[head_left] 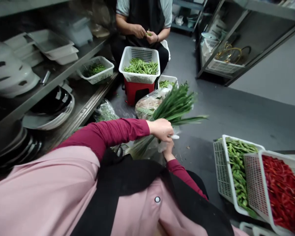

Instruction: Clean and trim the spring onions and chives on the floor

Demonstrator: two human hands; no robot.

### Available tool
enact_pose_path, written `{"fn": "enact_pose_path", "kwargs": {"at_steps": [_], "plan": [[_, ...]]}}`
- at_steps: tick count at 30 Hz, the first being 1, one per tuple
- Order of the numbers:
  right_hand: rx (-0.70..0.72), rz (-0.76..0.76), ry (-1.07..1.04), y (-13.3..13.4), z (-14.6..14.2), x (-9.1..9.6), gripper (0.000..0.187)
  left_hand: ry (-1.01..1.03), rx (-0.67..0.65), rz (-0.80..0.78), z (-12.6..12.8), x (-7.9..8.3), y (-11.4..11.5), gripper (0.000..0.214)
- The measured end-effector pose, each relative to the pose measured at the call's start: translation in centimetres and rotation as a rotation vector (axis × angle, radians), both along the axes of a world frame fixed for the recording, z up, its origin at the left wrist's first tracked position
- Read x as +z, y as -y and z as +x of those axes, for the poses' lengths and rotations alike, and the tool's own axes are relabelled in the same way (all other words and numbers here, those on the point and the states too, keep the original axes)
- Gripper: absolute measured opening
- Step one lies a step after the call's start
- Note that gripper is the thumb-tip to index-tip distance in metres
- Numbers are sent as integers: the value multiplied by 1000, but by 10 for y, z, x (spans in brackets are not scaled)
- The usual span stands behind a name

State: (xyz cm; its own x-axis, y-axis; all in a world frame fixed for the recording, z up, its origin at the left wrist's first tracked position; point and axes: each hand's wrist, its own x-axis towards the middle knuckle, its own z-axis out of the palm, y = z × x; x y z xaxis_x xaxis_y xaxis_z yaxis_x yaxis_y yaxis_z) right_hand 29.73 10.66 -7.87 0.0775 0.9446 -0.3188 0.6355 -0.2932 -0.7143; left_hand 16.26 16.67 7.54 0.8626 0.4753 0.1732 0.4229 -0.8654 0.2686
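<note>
My left hand [162,129] is closed round a bunch of long-leaved, scallion-like greens [175,103]. Their leafy ends point away to the upper right, while the pale stalks [140,149] run down to the lower left. Just below it, my right hand [168,149] is closed against the underside of my left, its fingers partly hidden. A short white piece like a handle [174,136] sticks out to the right between both hands; which one holds it I cannot tell. Clear plastic [162,146] lies beside my right fingers, and a plastic bag of vegetables [147,106] sits behind the bunch.
Opposite me, a co-worker's hands [146,33] handle a small green piece above a white basket of green pods [141,67] on a red stool [137,91]. On the right stand baskets of green peppers [220,170] and red chillies [266,196]. Metal shelving [71,65] runs along the left.
</note>
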Motion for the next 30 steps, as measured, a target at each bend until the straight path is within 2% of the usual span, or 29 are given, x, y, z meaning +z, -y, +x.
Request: {"fn": "enact_pose_path", "kwargs": {"at_steps": [2,4,6,9,11,13,15,16,18,21,23,24,25,27,30], "plan": [[-216,169,6,-13,-12,12,28,-42,57,47,-19,21,-18,23],[-311,291,-92,-26,-24,25,30,-63,129,94,-42,42,-33,24],[-287,331,-224,-39,-38,38,28,-78,187,122,-66,61,-43,22],[-179,300,-351,-57,-65,55,23,-96,255,123,-97,81,-52,22],[-120,270,-407,-65,-83,59,21,-120,299,109,-113,88,-58,21],[-72,218,-461,-71,-100,56,20,-160,348,96,-126,86,-65,21],[-26,123,-498,-75,-110,43,17,-196,412,77,-136,70,-73,21],[-26,65,-498,-77,-113,33,15,-212,445,60,-141,56,-77,21],[-89,-48,-455,-82,-114,12,13,-248,491,11,-147,17,-81,19],[-213,-135,-362,-94,-104,-17,20,-303,452,-56,-145,-52,-79,22],[-173,-150,-310,-104,-93,-26,22,-273,481,-82,-138,-88,-75,36],[-133,-155,-285,-109,-87,-28,21,-235,519,-94,-134,-100,-72,43],[-88,-166,-259,-112,-81,-29,19,-180,568,-103,-132,-107,-69,50],[-19,-188,-207,-114,-70,-26,14,-37,654,-108,-135,-109,-57,60],[25,-203,-107,-103,-54,-17,5,159,715,-144,-174,-99,-24,57]]}}
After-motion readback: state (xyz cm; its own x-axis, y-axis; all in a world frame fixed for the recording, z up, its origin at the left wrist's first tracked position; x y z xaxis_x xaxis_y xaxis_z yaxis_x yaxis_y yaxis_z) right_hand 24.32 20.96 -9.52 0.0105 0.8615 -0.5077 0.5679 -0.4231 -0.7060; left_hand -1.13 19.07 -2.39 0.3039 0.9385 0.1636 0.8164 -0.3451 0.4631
